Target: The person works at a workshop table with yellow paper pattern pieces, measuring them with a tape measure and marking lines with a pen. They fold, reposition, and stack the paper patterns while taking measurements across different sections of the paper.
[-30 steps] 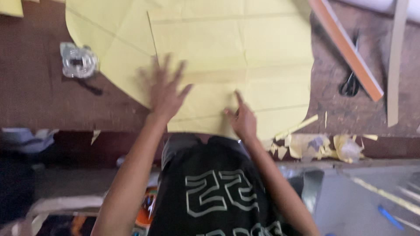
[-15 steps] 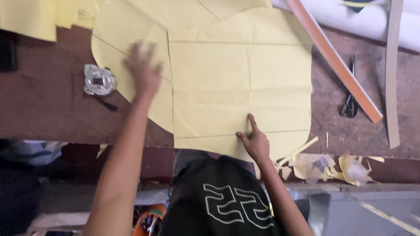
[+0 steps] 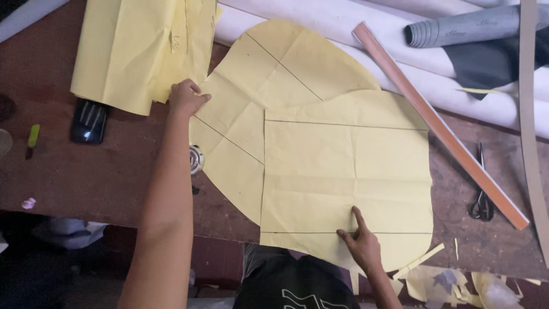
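A large yellow paper pattern piece (image 3: 320, 154) with ruled pencil lines lies flat on the brown worktable (image 3: 103, 171). My left hand (image 3: 186, 97) reaches far to the left and pinches the pattern's upper left edge. My right hand (image 3: 360, 243) presses on the pattern near its front edge, index finger stretched out along a pencil line. A second folded sheet of yellow paper (image 3: 137, 48) lies just behind my left hand.
A long wooden ruler (image 3: 440, 126) lies diagonally to the right, with black scissors (image 3: 481, 203) beside it. White and grey rolls (image 3: 457, 28) lie at the back. A dark phone (image 3: 88, 121), a green marker (image 3: 33, 137) and a tape roll (image 3: 196, 159) sit left. Paper scraps (image 3: 452, 283) hang at the front.
My left hand has slid from the middle of the pattern out to its upper left edge and closed on it. My right hand stays pressing near the front edge.
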